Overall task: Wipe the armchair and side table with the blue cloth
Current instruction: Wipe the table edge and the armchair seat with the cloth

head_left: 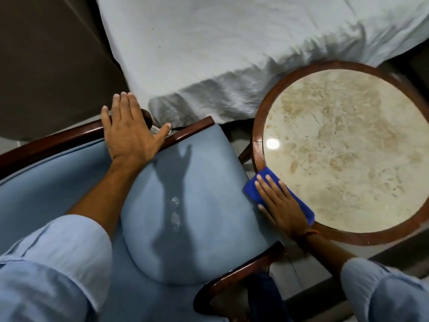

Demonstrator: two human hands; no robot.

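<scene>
The armchair (197, 205) has a pale blue cushion and a dark wooden frame, and fills the lower left. My left hand (130, 133) rests flat, fingers spread, on its far wooden arm and holds nothing. To the right stands the round side table (257, 135) with a beige marble top and a brown wooden rim. My right hand (281, 205) presses the folded blue cloth (251, 189) flat onto the table's near left rim. Part of the cloth is hidden under my palm.
A bed with a crumpled white sheet (220, 54) lies just beyond the chair and table. A dark wall or panel (46, 61) stands at the upper left. The chair's near wooden arm (232, 280) curves between the seat and the table. A white smudge (174, 212) marks the cushion.
</scene>
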